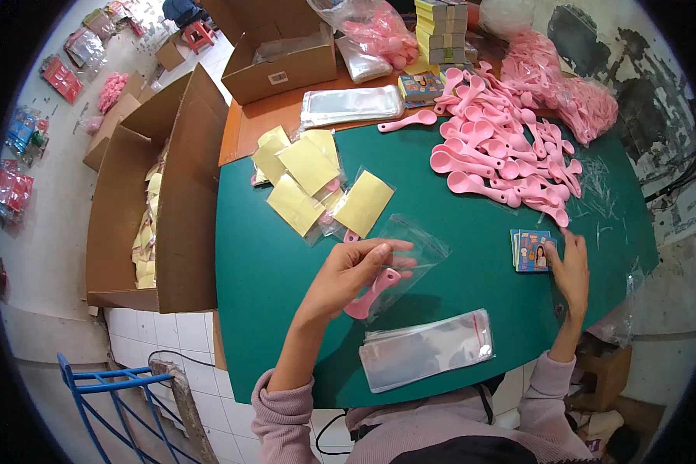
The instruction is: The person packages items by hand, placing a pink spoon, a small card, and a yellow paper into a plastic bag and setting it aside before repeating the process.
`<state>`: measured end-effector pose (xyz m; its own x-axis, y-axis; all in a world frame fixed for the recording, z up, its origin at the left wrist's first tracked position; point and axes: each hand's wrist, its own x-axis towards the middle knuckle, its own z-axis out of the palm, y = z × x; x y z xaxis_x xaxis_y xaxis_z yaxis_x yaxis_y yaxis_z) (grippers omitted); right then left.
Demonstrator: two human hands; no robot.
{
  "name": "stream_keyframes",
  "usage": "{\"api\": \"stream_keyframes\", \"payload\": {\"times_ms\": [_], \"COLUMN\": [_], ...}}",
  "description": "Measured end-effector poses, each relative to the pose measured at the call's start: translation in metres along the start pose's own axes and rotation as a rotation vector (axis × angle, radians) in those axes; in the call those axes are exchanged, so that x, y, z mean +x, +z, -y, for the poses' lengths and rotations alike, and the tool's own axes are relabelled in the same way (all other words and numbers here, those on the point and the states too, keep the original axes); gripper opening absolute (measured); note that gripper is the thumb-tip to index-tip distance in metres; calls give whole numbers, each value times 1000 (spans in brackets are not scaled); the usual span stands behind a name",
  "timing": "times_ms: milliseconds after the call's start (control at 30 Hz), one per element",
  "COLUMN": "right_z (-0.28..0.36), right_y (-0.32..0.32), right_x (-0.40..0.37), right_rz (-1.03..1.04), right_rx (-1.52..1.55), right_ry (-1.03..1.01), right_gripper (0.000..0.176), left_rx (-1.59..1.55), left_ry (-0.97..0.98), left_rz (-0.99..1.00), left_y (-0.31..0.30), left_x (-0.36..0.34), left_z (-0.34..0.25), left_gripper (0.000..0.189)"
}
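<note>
My left hand (356, 274) is closed on a clear plastic bag (417, 249), with a pink spoon (373, 292) inside it, over the green table. At the right, my right hand (571, 267) touches the right edge of a small stack of blue printed cards (530, 251); its fingers are apart at the tips, and whether it grips a card is hard to tell. A stack of flat clear bags (427, 352) lies near the front edge. Several filled bags with yellow cards (308, 164) lie left of centre. Loose pink spoons (479, 151) are heaped at the back right.
An open cardboard box (185, 193) with filled bags stands left of the table. Another box (282, 73), more clear bags (348, 107), card bundles (441, 39) and bagged pink spoons (533, 69) sit along the back. A blue metal frame (120, 377) stands at lower left.
</note>
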<state>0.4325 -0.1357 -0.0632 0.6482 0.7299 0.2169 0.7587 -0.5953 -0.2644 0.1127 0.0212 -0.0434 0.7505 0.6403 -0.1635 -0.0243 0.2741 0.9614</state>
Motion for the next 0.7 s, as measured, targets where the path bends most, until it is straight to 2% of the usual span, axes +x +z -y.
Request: {"api": "stream_keyframes", "payload": {"times_ms": [33,100,233,333,400,533,600,633,700], "right_z": [-9,-18,-22,-15,1,43,41,39,37], "right_y": [0,1,3,-8,-30,-59,-61,-60,-51], "right_x": [0,-1,-1,2,5,11,22,23,24], "right_rz": [1,159,38,-62,-137,-101,72,65,-31], "right_rx": [-6,275,432,383,151,158,-23,-20,-204], "right_ry": [-1,183,164,141,99,33,3,-1,20], "right_gripper": [39,37,32,25,20,18,13,13,12], "left_rx": [-6,48,45,23,-7,17,36,39,-3], "left_ry": [-1,-2,-23,-19,-56,-25,-3,5,-4], "left_rz": [1,21,18,-1,16,53,55,53,63], "left_y": [1,2,1,2,2,4,6,6,6], "left_x": [1,1,1,-1,-1,0,-1,-2,-3], "left_z": [0,0,3,1,0,2,1,0,-1], "left_gripper": [35,34,34,34,34,33,36,36,36]}}
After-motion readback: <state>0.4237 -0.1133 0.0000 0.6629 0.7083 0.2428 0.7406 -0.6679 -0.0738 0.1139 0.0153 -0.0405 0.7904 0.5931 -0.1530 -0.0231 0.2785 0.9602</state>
